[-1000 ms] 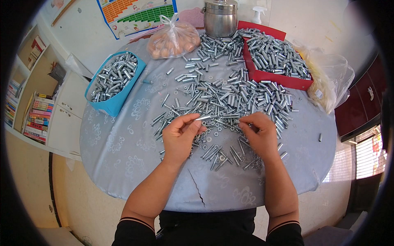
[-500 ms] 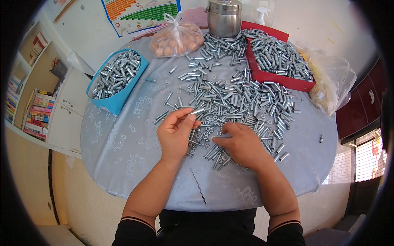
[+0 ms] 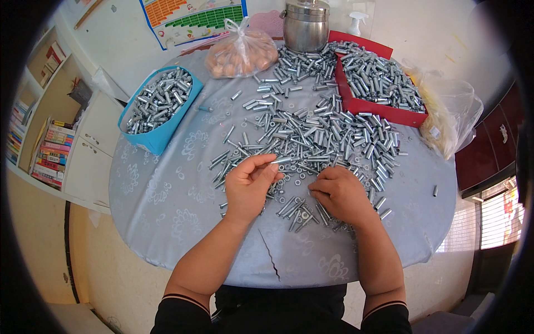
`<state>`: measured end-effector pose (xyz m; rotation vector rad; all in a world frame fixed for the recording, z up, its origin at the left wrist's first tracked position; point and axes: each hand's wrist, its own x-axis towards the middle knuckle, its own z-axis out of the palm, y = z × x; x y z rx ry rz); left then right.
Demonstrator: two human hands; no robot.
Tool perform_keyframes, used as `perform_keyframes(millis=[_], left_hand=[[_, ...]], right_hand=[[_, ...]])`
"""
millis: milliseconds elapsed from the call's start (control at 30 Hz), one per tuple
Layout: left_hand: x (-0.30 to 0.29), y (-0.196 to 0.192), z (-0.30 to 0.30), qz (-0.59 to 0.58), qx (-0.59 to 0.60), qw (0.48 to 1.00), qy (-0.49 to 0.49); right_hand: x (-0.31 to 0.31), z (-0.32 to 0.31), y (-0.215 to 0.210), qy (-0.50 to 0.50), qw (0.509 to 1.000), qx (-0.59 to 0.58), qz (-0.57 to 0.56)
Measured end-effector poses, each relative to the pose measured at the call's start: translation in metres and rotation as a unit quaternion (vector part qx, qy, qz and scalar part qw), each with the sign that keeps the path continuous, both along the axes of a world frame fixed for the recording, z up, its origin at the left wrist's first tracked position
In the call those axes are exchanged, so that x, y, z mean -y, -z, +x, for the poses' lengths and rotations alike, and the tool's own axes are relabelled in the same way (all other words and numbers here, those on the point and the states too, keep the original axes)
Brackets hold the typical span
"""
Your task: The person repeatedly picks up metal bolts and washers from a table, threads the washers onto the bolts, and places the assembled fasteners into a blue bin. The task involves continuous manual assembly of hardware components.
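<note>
My left hand (image 3: 248, 186) pinches a shiny metal sleeve (image 3: 282, 161) between thumb and forefinger, held level over the front of a pile of loose hardware. Close by on the right, my right hand (image 3: 340, 195) is low over the table with its fingers curled together; what they hold, if anything, is hidden. Between the hands lie small washers (image 3: 298, 182) and several long bolts (image 3: 303, 216). Behind them spreads a heap of metal sleeves (image 3: 334, 131) mixed with bolts.
A blue box (image 3: 160, 146) full of assembled metal pieces stands at the left; a red box (image 3: 384, 115) of similar pieces is at the back right. Farther back are a tied bag of eggs (image 3: 240, 58), a steel pot (image 3: 306, 28) and a clear plastic bag (image 3: 450, 106).
My left hand has moved right and slightly nearer me with the sleeve. My right hand has shifted a little right, and its fingers have drawn together.
</note>
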<state>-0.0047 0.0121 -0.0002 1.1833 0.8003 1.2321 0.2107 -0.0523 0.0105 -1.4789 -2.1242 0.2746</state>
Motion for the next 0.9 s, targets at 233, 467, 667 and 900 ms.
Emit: perform_keyframes(millis=[233, 467, 667, 900], left_hand=[[0.001, 0.005, -0.001, -0.022, -0.02, 0.998, 0.049], [0.008, 0.001, 0.003, -0.004, -0.067, 0.994, 0.092], [0.008, 0.002, 0.003, -0.016, -0.06, 0.992, 0.111], [0.008, 0.003, 0.003, -0.008, -0.079, 0.991, 0.109]], right_hand=[[0.001, -0.002, -0.003, 0.029, 0.998, -0.049, -0.017], [0.0, -0.016, 0.005, 0.161, 0.866, -0.461, -0.104], [0.002, -0.016, 0.006, 0.106, 0.831, -0.525, -0.15], [0.003, -0.012, 0.003, 0.106, 0.812, -0.551, -0.163]])
